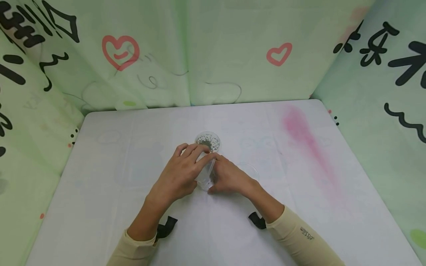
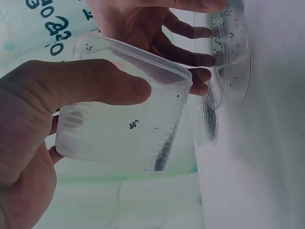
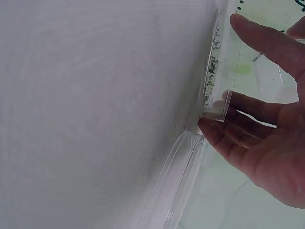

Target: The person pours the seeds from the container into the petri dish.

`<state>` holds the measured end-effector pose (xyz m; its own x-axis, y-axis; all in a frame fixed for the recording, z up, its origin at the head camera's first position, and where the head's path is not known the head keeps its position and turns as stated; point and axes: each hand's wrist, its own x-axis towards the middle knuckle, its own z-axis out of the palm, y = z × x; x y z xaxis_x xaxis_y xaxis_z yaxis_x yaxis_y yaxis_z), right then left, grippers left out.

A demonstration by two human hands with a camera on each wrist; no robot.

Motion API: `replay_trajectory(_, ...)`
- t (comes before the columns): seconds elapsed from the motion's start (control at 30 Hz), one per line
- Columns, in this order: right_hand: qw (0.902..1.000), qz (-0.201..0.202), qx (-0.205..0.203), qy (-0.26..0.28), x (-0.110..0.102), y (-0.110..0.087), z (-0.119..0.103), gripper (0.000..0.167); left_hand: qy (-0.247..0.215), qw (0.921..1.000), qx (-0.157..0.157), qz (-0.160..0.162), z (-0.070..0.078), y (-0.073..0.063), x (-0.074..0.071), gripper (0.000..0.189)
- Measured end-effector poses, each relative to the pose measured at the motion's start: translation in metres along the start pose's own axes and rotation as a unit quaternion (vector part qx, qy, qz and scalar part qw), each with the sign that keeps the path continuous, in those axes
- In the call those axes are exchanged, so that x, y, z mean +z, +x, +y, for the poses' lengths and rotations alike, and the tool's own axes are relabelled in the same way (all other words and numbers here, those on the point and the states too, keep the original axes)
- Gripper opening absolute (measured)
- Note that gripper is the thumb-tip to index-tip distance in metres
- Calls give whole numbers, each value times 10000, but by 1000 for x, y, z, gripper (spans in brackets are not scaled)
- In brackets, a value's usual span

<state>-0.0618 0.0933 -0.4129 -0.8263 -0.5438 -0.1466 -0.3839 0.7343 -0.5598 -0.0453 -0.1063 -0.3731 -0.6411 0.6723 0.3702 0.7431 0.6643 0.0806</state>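
Note:
My left hand [image 1: 181, 175] grips a clear, tilted plastic box [image 2: 109, 126], its thumb flat across one side. Small dark grains lie along a lower edge of the box, with a few stuck to its wall. Below the box, a petri dish [image 3: 217, 90] with scattered dark grains stands on the table. My right hand [image 1: 231, 175] holds this dish by its side, thumb at one end and fingertips at the other. Just beyond both hands is a second petri dish [image 1: 208, 137], speckled with many dark grains; the left fingers overlap it in the head view.
A clear round lid [image 1: 249, 170] lies on the white-covered table [image 1: 133, 147], right of the right hand and partly behind it. Green cloth walls [image 1: 219, 55] with drawings enclose the back and sides. Black straps [image 1: 166, 227] hang at both wrists.

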Motion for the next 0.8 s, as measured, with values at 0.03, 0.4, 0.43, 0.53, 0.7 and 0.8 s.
replay_trajectory(0.03, 10000, -17, 14, 0, 0, 0, 0, 101, -1, 10000, 3, 8, 0, 0, 0, 77)
replay_trajectory(0.4, 10000, -27, 41, -38, -2, -1, -3, 93, 144, 9999, 50, -29, 2, 0, -2, 74)
replay_trajectory(0.43, 10000, -17, 45, -28, -2, -1, -3, 94, 169, 9998, 64, -34, 3, 0, -3, 74)
replay_trajectory(0.53, 10000, -8, 68, 15, -1, -2, -3, 97, 235, 9997, 99, -41, 4, 0, -3, 73)
replay_trajectory(0.7, 9999, -24, 111, 97, 0, -2, -2, 101, 272, 9996, 115, -26, 5, 0, -2, 73)
replay_trajectory(0.8, 9999, -22, 87, 127, 0, -2, -2, 103, 306, 9995, 127, 6, 5, 0, -2, 72)
